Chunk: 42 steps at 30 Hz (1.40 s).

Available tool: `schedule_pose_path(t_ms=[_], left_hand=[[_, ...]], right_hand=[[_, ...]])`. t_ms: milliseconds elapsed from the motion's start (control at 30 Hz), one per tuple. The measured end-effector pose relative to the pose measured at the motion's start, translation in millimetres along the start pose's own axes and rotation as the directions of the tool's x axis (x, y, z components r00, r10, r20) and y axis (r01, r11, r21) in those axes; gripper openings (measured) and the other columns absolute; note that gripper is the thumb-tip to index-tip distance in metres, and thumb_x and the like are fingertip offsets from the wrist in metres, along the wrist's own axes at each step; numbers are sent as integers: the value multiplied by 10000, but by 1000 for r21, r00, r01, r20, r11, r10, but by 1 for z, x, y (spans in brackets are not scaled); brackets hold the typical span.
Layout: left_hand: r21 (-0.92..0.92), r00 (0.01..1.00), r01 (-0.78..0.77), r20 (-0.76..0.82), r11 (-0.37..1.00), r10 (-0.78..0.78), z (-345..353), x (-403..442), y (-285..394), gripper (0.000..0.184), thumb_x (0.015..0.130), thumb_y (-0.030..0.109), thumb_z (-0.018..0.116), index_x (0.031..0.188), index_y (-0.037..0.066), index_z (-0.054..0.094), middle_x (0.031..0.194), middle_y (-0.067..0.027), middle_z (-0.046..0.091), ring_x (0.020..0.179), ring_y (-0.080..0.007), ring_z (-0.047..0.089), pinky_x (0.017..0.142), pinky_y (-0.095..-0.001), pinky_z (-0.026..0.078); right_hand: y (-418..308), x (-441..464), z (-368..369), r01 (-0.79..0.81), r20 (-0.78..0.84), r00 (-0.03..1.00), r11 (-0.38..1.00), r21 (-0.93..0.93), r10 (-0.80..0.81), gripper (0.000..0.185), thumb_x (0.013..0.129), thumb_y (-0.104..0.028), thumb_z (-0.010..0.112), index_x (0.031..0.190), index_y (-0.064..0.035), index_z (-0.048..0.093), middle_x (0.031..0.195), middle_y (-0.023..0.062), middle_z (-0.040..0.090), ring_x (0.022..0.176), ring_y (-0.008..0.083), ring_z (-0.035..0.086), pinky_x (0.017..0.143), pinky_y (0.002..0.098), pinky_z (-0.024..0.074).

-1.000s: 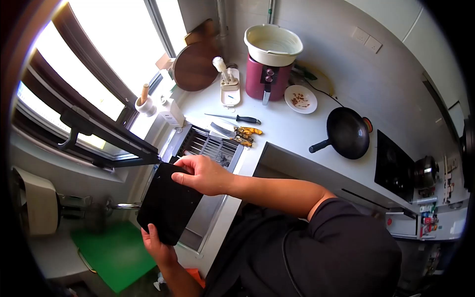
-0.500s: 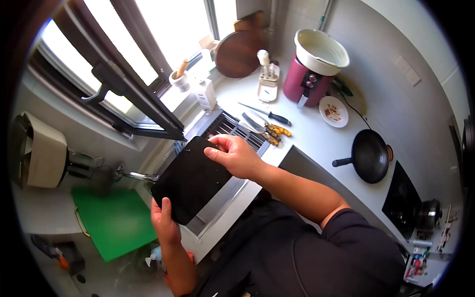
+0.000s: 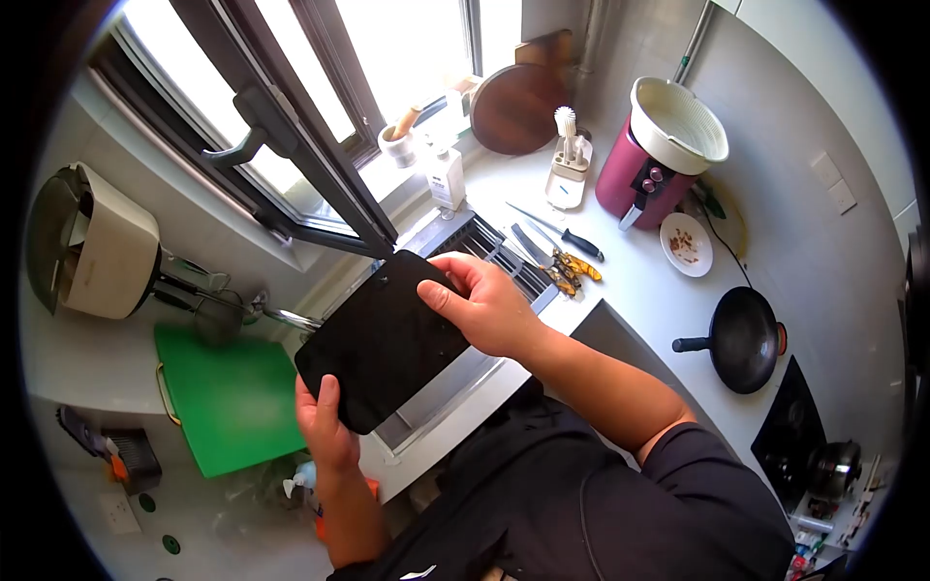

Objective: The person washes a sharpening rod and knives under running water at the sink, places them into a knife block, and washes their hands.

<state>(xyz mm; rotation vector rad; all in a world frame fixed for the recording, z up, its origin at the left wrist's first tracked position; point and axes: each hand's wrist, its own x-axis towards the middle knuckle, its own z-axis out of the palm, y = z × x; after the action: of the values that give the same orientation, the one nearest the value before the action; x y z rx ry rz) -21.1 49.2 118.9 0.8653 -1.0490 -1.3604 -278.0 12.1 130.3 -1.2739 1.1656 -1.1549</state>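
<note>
A dark, flat rectangular board (image 3: pixel 383 339) is held over the sink (image 3: pixel 426 402) by both of my hands. My left hand (image 3: pixel 331 431) grips its lower left corner, thumb on top and fingers hidden underneath. At the upper right edge, my right hand (image 3: pixel 484 308) is closed on the board with its thumb across the surface. A few small drops show on the board. Beyond it lie a slatted rack (image 3: pixel 484 254) at the sink, a black-handled sharpening rod (image 3: pixel 581 246) and knives with yellow-and-black handles (image 3: pixel 573 271).
The open window frame (image 3: pixel 339 184) juts toward the sink. A faucet (image 3: pixel 291 318) and a green cutting board (image 3: pixel 228 407) are on the left. To the right stand a maroon air fryer (image 3: pixel 635 184) bearing a white basin (image 3: pixel 678 126), a small plate (image 3: pixel 686 244) and a wok (image 3: pixel 744 339).
The camera view has turned, shifting the counter and window rightward in the picture. Both hands still hold the dark board over the sink, and it appears tilted differently.
</note>
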Motion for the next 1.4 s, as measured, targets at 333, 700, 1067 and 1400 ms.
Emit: schedule_pose_path(t_ms=[333,700,1067,1400], left_hand=[[49,961,278,-19,959,-278,-55,17,-78,315,1025,111,562,1314,-11,558,1257,-82,645,1115,-162,612,1008,-310,467],[52,910,401,-137,915,-391,-71,18,-144,293,1006,145,592,1254,-12,584,1196,-74,671,1063,-154,626,967,-305,485],[235,951,284,-194,930,-241,-66,12,-150,393,988,132,613,1335,-24,514,1234,-98,632,1111,-174,588,992,-338,465],[214,948,289,-201,933,-248,-60,5,-146,306,971,122,632,1241,-13,582,1169,-64,665,1059,-151,610,962,-312,475]], right_hand=[[99,15,-7,-139,21,989,981,-131,143,500,948,-399,669,1220,19,631,967,120,697,889,193,657,808,331,509],[177,23,3,-178,-80,983,958,-224,164,436,936,-367,678,1132,22,676,943,103,727,859,168,672,805,333,514],[208,25,3,-167,-28,985,985,52,169,408,940,-350,685,1128,12,657,830,33,648,770,101,568,700,296,468],[194,3,5,-190,-74,977,976,106,198,294,974,-265,659,1096,2,666,814,0,659,718,55,558,675,245,472]])
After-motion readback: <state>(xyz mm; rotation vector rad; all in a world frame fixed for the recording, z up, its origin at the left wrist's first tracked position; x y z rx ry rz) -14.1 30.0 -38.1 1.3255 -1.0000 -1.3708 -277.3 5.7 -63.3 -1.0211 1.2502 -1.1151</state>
